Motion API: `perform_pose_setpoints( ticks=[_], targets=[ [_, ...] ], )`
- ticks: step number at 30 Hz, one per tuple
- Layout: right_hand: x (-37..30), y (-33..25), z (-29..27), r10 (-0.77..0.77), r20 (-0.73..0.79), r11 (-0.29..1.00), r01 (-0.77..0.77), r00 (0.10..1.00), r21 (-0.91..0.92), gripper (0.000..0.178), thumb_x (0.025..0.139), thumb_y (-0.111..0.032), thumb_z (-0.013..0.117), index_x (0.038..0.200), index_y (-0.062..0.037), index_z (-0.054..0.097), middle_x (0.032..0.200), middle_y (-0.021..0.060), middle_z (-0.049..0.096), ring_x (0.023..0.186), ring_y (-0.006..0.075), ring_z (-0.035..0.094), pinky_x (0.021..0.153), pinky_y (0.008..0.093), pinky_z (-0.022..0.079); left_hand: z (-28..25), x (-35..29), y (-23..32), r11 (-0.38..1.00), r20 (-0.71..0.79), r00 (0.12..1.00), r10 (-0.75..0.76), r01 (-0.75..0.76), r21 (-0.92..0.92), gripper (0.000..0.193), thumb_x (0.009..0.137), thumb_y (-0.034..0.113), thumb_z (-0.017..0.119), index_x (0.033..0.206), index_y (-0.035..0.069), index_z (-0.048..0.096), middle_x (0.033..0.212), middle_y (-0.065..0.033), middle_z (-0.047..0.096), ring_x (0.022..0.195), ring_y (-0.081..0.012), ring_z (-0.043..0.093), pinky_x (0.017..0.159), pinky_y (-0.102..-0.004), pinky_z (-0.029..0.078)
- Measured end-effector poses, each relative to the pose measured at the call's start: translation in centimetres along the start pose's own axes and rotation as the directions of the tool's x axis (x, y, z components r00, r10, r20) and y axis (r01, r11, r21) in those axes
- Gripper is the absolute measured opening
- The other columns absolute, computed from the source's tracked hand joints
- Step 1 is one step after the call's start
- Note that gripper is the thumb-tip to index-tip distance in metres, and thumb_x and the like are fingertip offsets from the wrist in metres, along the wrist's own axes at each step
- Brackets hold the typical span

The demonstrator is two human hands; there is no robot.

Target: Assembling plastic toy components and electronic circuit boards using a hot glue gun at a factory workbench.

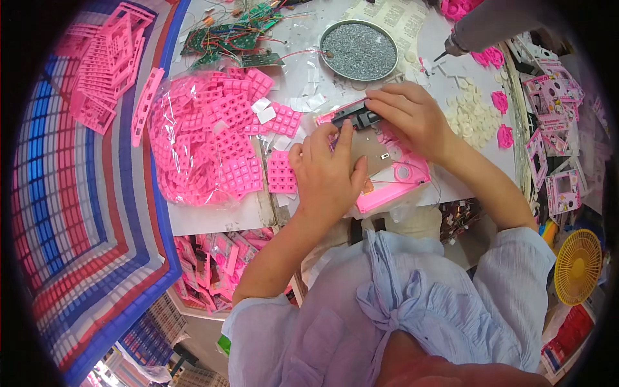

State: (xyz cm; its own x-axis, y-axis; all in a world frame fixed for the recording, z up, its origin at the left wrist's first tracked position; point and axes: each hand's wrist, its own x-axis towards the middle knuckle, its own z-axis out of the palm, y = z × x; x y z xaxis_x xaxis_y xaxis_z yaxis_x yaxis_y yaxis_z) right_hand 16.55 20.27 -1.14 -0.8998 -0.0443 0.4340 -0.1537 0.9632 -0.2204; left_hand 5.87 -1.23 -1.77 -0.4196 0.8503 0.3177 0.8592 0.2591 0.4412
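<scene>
A pink plastic case [393, 192] with a brown board [367, 155] inside lies on the worktop in front of me. Across its far end sits a long black plastic part [356, 120]. My left hand [327, 171] grips the case's left side, its index finger pressed onto the black part and its thumb apart over the board. From the right, my right hand [412, 121] has its fingers closed over the black part's right end; its thumb is hidden. Thin wires show near the case's lower edge. Beside my left hand rests a pink keypad piece [282, 172].
A clear bag of pink keypads [187, 142] lies left. Behind stand green circuit boards [225, 42] with wires and a round tin [322, 57] of screws. An electric screwdriver [455, 45] hangs at upper right, above small cream parts [476, 116]. Printed pink panels [563, 192] lie far right.
</scene>
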Motion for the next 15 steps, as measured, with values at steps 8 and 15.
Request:
perform_pose_setpoints(
  ticks=[8,15],
  targets=[
    [1.4,2.2,-2.2,0.066,0.343,0.914,-0.194,0.937,0.356,0.033,0.089,-0.014,0.068,0.120,-0.0019,0.067,0.126,0.0110,0.066,0.130,0.0338,0.051,0.104,0.0414,0.047,-1.8,9.9,-3.3,0.983,0.147,0.981,0.126,-0.103,-0.153,0.021,0.078,0.023,0.073,0.088,0.006,0.073,0.087,-0.0100,0.067,0.086,-0.0315,0.065,0.076,-0.0447,0.047],
    [3.2,3.7,-6.0,0.497,-0.022,0.244,-0.115,0.868,0.963,0.045,0.094,-0.029,0.061,0.131,-0.0032,0.055,0.124,0.0132,0.063,0.119,0.0262,0.058,0.104,0.0411,0.043,5.7,18.3,-4.9,0.923,0.267,0.951,0.157,-0.238,0.303,0.018,0.085,0.025,0.063,0.083,0.013,0.077,0.090,-0.0050,0.070,0.098,-0.0239,0.063,0.088,-0.0499,0.037]
  ],
)
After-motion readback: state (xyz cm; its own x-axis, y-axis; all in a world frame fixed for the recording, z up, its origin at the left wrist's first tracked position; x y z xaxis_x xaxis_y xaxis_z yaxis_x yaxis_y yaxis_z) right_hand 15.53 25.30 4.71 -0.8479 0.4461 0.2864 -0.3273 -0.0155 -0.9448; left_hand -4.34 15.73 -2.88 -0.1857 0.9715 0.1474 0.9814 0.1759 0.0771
